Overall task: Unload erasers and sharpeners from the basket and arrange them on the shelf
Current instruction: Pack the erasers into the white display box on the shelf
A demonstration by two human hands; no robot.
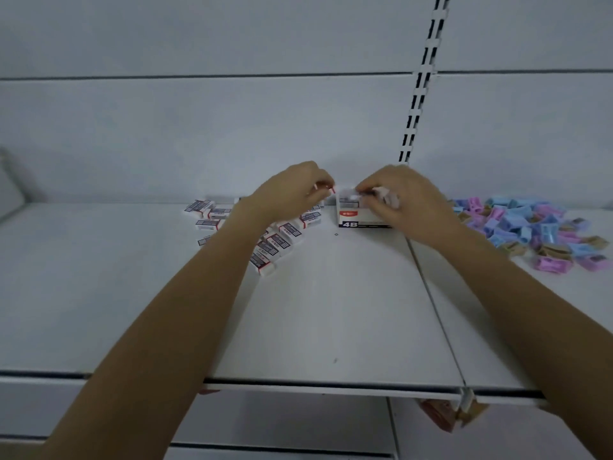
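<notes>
Several white erasers in dark printed sleeves [282, 239] lie scattered on the white shelf [331, 310], left of centre near the back panel. A white box marked 4B [355, 217] stands just right of them. My left hand [292, 194] hovers over the erasers with curled fingers pinching one small eraser at its tips. My right hand [404, 197] sits on top of the 4B box, fingers curled and pinching an eraser over its open top. A pile of blue, pink and tan sharpeners [530, 230] lies at the right. The basket is out of view.
A slotted upright [421, 84] runs up the back panel behind the box. A seam [434, 307] divides the shelf into two boards. Below the front edge, a reddish and tan packet [447, 413] shows on a lower level.
</notes>
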